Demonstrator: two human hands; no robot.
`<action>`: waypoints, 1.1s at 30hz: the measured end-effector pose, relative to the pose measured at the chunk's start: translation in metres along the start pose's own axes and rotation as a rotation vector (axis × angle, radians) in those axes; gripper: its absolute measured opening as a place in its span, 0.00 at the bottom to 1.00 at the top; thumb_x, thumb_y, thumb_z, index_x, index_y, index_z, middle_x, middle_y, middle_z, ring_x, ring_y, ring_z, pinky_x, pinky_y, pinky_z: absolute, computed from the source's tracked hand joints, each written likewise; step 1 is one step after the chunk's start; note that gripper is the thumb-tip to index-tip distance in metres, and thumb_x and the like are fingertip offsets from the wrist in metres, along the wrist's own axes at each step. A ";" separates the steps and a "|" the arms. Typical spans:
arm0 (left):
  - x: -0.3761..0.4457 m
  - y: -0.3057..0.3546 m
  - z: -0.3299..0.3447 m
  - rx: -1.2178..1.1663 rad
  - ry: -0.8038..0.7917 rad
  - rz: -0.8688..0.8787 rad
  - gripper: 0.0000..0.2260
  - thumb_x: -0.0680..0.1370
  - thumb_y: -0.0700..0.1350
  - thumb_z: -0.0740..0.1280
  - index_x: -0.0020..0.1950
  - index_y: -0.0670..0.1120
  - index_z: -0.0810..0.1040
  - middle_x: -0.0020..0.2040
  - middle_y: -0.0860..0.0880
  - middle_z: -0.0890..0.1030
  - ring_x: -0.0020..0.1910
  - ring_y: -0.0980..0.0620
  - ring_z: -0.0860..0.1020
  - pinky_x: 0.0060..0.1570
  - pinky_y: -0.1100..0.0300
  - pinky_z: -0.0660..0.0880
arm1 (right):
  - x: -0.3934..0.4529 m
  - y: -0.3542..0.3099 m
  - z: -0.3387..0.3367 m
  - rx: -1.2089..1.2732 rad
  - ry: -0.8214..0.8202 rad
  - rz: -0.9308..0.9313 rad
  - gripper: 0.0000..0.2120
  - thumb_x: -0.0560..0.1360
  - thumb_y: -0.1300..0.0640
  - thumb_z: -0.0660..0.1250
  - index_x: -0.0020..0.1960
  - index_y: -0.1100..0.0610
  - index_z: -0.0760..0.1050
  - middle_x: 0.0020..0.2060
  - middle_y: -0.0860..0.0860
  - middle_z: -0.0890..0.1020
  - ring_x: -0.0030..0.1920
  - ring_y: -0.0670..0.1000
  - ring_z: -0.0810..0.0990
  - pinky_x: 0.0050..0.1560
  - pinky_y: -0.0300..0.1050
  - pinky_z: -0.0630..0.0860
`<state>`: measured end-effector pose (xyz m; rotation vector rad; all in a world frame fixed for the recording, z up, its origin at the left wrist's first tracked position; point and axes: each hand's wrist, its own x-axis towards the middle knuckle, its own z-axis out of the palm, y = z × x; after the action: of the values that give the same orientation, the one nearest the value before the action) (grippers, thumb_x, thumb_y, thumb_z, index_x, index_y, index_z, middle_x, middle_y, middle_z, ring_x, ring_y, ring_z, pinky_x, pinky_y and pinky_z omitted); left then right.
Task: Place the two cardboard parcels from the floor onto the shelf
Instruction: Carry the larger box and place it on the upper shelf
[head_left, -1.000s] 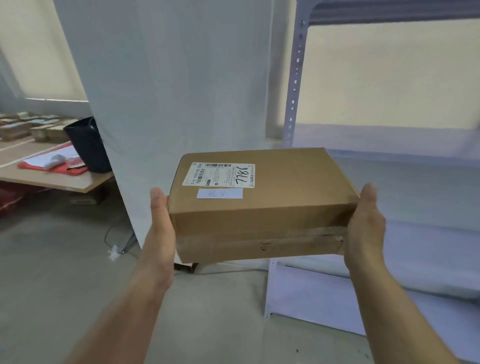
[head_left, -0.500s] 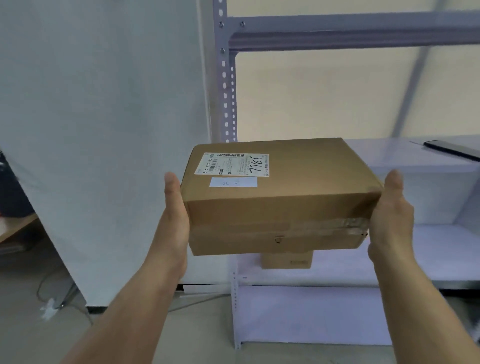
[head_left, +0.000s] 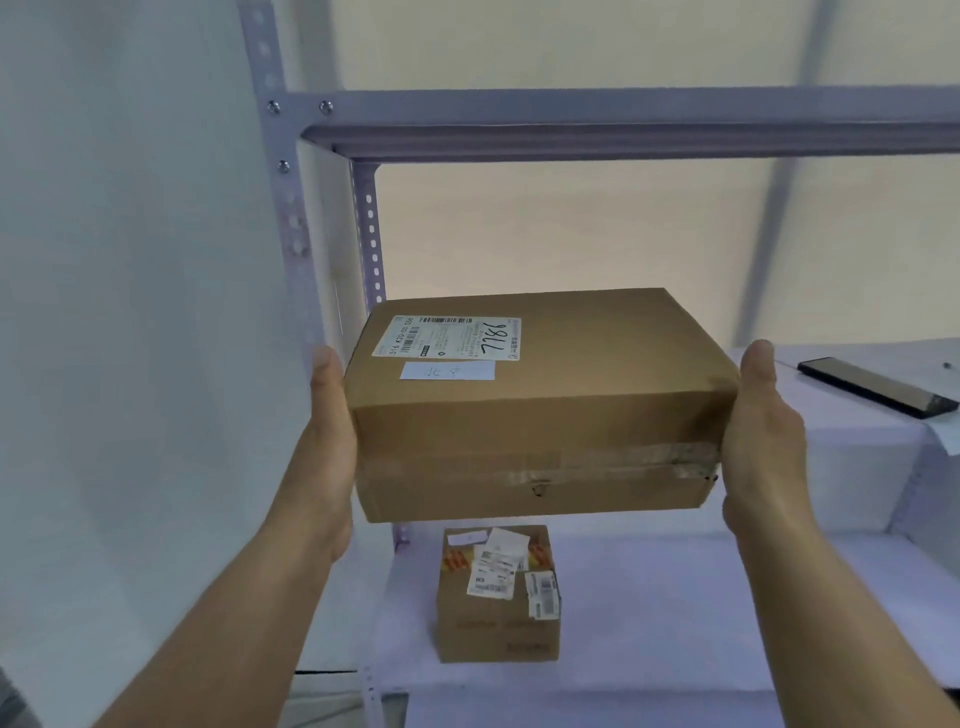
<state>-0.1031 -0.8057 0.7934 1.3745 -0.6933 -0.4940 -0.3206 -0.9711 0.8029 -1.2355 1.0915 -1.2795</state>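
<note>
A large brown cardboard parcel (head_left: 540, 405) with a white shipping label on top is held in the air in front of the white metal shelf (head_left: 675, 613). My left hand (head_left: 327, 452) presses its left end and my right hand (head_left: 763, 441) presses its right end. Below it, a smaller cardboard parcel (head_left: 496, 603) with several labels sits on the lower shelf board, near the left post.
The shelf's perforated left post (head_left: 293, 218) and an upper crossbeam (head_left: 623, 124) frame the opening. A dark flat bar (head_left: 878, 387) lies on a white surface at the right. A white curtain (head_left: 130, 312) hangs at the left.
The view has swung right and up from the floor and table toward the shelf. The large parcel came closer to the shelf opening, and the small parcel on the lower board came into sight.
</note>
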 end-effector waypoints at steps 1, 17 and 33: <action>0.009 -0.002 0.005 0.006 0.002 -0.005 0.38 0.72 0.74 0.41 0.62 0.57 0.80 0.60 0.51 0.83 0.63 0.52 0.78 0.70 0.51 0.66 | 0.011 0.002 0.001 -0.008 -0.015 -0.003 0.22 0.75 0.33 0.48 0.51 0.49 0.69 0.52 0.49 0.74 0.53 0.54 0.72 0.52 0.49 0.66; 0.080 -0.027 0.016 0.393 0.005 0.002 0.37 0.73 0.45 0.72 0.76 0.54 0.55 0.64 0.54 0.72 0.59 0.51 0.74 0.56 0.57 0.72 | 0.095 0.040 0.023 -0.233 -0.305 -0.185 0.33 0.70 0.50 0.72 0.71 0.51 0.63 0.64 0.49 0.75 0.60 0.54 0.75 0.52 0.48 0.74; 0.146 -0.040 0.014 0.621 -0.043 0.021 0.42 0.73 0.45 0.72 0.78 0.50 0.47 0.74 0.45 0.66 0.69 0.41 0.70 0.65 0.48 0.69 | 0.141 0.051 0.056 -0.430 -0.316 -0.267 0.35 0.69 0.57 0.73 0.70 0.56 0.60 0.58 0.50 0.72 0.56 0.55 0.72 0.55 0.53 0.72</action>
<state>-0.0060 -0.9216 0.7771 1.9355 -0.9419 -0.2987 -0.2569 -1.1141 0.7679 -1.8886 1.0210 -1.0173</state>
